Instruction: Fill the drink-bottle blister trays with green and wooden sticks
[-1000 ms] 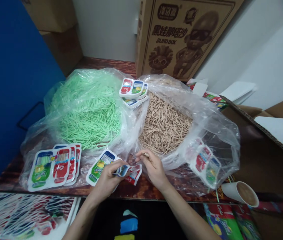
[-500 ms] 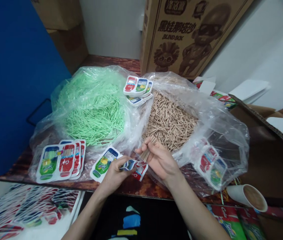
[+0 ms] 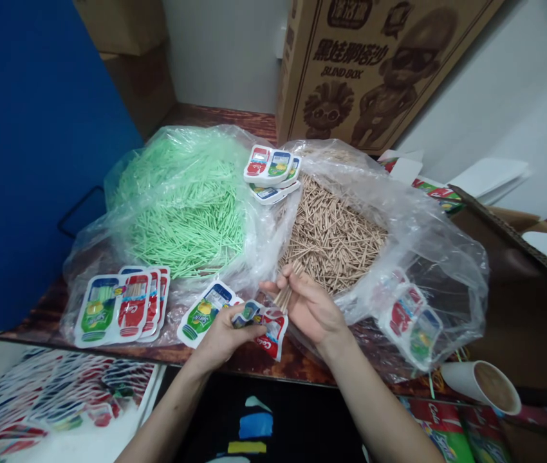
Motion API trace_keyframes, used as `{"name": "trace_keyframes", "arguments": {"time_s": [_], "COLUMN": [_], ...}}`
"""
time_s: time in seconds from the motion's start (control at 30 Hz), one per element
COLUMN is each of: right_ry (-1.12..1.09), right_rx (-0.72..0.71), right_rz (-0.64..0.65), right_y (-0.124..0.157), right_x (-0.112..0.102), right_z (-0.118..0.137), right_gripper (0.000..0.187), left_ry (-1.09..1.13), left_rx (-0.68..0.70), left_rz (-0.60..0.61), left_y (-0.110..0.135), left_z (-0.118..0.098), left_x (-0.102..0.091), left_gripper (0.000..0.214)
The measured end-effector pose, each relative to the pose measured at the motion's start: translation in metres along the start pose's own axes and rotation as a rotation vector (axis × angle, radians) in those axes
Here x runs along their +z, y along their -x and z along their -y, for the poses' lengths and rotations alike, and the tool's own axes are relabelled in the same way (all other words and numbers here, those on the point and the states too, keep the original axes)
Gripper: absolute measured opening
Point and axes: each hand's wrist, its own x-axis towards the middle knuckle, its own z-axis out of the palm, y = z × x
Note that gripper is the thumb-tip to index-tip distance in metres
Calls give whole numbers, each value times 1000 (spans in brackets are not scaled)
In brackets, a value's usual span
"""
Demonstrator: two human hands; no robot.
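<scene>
My left hand (image 3: 222,334) is closed on a small printed double packet (image 3: 268,331), red and green, held open at the table's near edge. My right hand (image 3: 309,307) pinches a small bunch of tan sticks (image 3: 287,290), their lower ends at the packet's mouth. Just behind lies a clear plastic bag heaped with tan sticks (image 3: 334,235). A second clear bag of green sticks (image 3: 184,206) lies to its left.
Filled packets lie stacked at the front left (image 3: 121,307) and on top between the bags (image 3: 269,172); more sit in the right bag (image 3: 411,321). A printed cardboard box (image 3: 374,71) stands behind. A paper cup (image 3: 483,384) lies at right. Printed sheets (image 3: 51,405) lie below left.
My right hand has drawn the bunch of tan sticks up and then brought it down to the packet. The left hand has tilted the packet open. The camera has shifted slightly.
</scene>
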Motion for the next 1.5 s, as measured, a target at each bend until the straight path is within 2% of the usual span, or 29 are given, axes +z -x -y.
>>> {"name": "trace_keyframes", "arguments": {"time_s": [0.13,0.27,0.33,0.43,0.53,0.63,0.73,0.87,0.97,1.03,1.13,1.2,1.27,1.33,1.4,1.5], "right_ry": [73,346,503,677,935,1167,1220,1267,1254,1228,1099,985,938,1003,1121,1459], "right_rx": [42,48,49,-74,-269,-369,-408,-416,-423,-378,-225,-155,-152,-213,-293,-373], "right_rz": [62,81,83,53,65,103,84,172,191,263,384,343,242,159,130,127], "right_y": [9,19,24,32,38,39,38,34,28,23,13,2,-16,-41,-71,-118], "right_x": [6,10,11,13,16,19,22,31,41,49,59,60,57,50,44,44], "right_z": [0,1,3,8,11,11,10,7,1,-3,-9,-12,-16,-21,-25,-31], "right_gripper": [15,11,23,38,23,17,16,15,18,19,22,24,23,18,16,21], "left_ry": [51,-60,-110,-161,-207,-224,-227,-248,-235,-280,-365,-377,-412,-446,-495,-822], "left_rx": [-17,66,120,190,233,256,263,294,291,297,272,233,195,158,91,42], "left_rz": [-36,-99,-131,-173,-203,-212,-224,-255,-315,-341,-397,-474,-573,-639,-720,-893], "left_y": [-1,-2,-1,2,4,6,9,19,27,34,51,64,74,78,76,65], "left_z": [4,6,2,-7,-14,-17,-19,-27,-35,-41,-49,-53,-55,-56,-55,-48], "left_x": [-1,-4,-4,-4,-5,-7,-11,-18,-28,-38,-65,-91,-125,-160,-190,-216], "left_gripper": [20,15,12,11,11,13,14,14,15,16,20,21,22,27,30,33]}}
